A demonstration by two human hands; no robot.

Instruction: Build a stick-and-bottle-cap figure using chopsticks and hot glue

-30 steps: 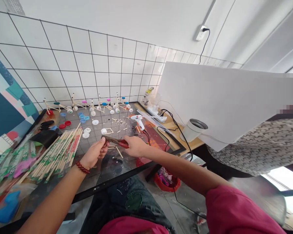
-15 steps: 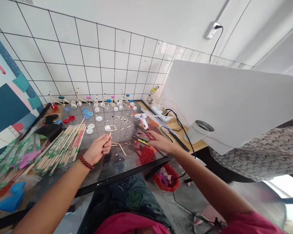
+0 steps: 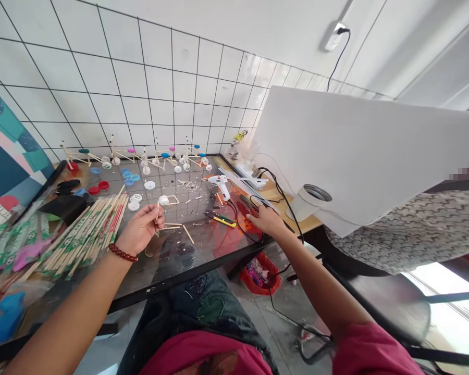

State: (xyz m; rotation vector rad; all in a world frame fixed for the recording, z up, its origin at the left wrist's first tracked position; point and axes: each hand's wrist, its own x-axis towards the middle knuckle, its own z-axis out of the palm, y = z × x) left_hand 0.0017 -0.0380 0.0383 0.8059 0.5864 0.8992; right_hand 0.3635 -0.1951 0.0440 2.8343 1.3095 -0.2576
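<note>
My left hand (image 3: 144, 225) is closed in a pinch on a short wooden stick (image 3: 158, 212), held upright above the glass table top (image 3: 203, 245). Close by lies a small wooden frame (image 3: 173, 201) with a white bottle cap (image 3: 163, 200) at one end. Loose cut sticks (image 3: 188, 234) lie to the right of this hand. My right hand (image 3: 267, 221) is low over the table's right side, thumb apart from the fingers. A dark hand tool (image 3: 244, 201) lies at its fingertips, partly hidden. Left of it are a white glue gun (image 3: 220, 185) and a yellow-green utility knife (image 3: 223, 219).
Stick models with cap wheels (image 3: 164, 156) line the back edge. Bundled chopsticks (image 3: 88, 229) and coloured caps (image 3: 131, 177) lie at left. A white pot (image 3: 309, 200), power strip (image 3: 252, 177) and cables are at right. A red bin (image 3: 260, 273) stands below.
My right hand has moved right, away from the knife, and its hold on the red-handled tool has loosened. My left hand keeps the stick. The view has shifted slightly.
</note>
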